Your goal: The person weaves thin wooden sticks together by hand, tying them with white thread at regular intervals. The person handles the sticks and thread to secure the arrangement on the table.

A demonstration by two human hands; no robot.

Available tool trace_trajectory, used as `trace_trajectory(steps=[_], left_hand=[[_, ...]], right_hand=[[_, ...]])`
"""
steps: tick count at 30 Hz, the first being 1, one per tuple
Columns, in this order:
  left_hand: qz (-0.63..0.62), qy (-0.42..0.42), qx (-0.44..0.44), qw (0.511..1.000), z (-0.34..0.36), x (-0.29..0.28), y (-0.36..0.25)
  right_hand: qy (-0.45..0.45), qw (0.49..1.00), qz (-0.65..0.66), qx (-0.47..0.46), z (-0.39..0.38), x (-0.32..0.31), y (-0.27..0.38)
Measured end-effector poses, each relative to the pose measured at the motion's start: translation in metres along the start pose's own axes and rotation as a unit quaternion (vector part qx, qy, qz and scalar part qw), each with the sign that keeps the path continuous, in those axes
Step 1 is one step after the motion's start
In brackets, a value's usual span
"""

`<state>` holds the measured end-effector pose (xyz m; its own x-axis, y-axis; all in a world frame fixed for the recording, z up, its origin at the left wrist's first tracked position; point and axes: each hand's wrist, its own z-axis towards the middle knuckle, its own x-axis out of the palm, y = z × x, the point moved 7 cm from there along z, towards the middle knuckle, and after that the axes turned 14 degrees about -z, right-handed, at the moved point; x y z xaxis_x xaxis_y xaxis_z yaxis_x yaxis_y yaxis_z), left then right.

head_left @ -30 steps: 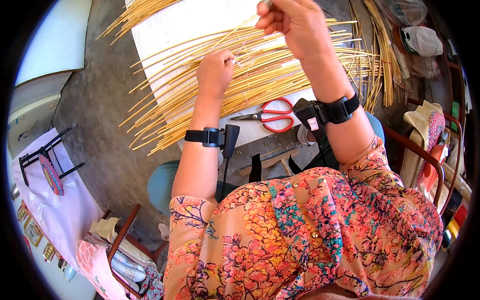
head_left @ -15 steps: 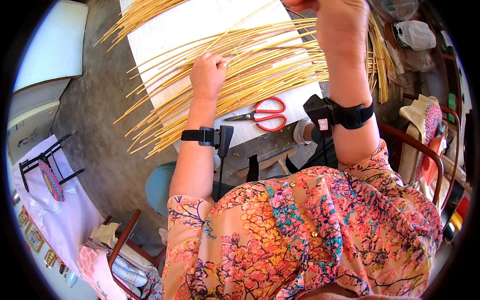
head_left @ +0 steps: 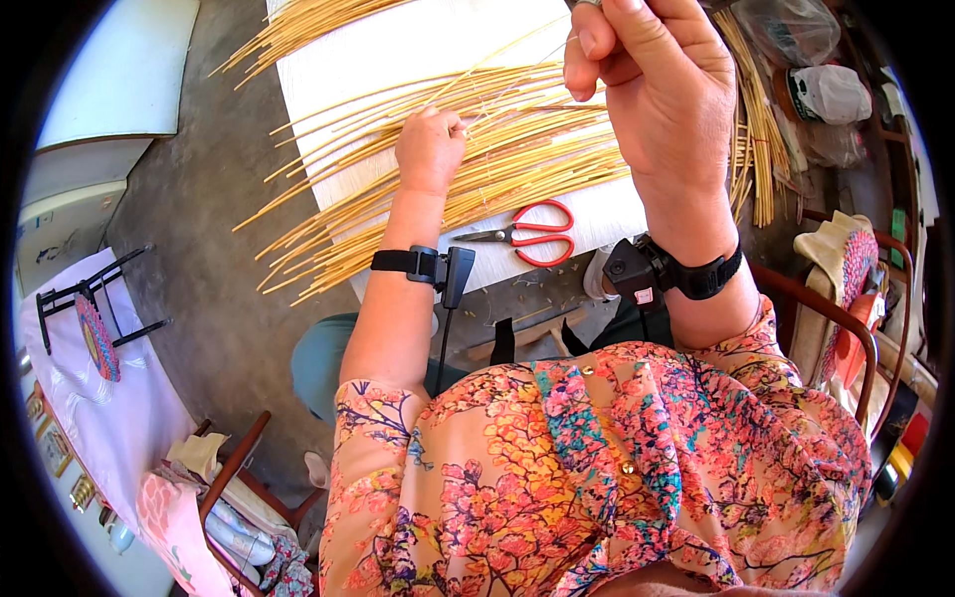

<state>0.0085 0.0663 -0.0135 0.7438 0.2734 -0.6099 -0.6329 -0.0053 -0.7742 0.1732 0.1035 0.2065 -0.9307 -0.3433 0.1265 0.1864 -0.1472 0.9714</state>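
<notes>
Yellow, straw-like stalks lie side by side in a loose mat on a white board, with thin thread crossing them. My left hand is closed at the mat's upper left part, gripping a stalk that slants away up and to the right. Raised high above the mat's right side is my right hand, its fingers curled and pinched near the top edge. What it pinches is cut off by the picture's edge; a fine strand seems to run towards it. Red-handled scissors rest, blades left, on the board's near side.
More stalks lie at the far left of the white board, and another bundle sits right of it. Plastic bags are at the far right. Wooden chairs stand on both sides; a black rack is left.
My right hand has come nearer and lower, turning so its curled fingers show. The left hand stays closed at the same part of the mat. The whole view has shifted slightly.
</notes>
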Motion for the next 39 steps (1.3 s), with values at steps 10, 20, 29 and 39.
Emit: trace_trajectory(steps=[10,20,29,39], left_hand=[[-0.014,-0.025,-0.017,0.999,0.003,-0.018,-0.014],[-0.051,0.115,-0.195,0.973,0.003,0.001,-0.005],[-0.031,0.127,-0.149,0.980,0.003,0.003,0.005],[-0.003,0.155,-0.151,0.976,0.011,-0.018,-0.008]], right_hand=[[-0.023,0.998,0.026,0.048,0.018,-0.017,-0.029],[0.245,0.954,0.160,0.070,-0.007,0.025,-0.015],[0.188,0.964,0.124,0.145,0.011,0.004,-0.070],[0.120,0.761,-0.617,-0.163,0.014,0.009,-0.141]])
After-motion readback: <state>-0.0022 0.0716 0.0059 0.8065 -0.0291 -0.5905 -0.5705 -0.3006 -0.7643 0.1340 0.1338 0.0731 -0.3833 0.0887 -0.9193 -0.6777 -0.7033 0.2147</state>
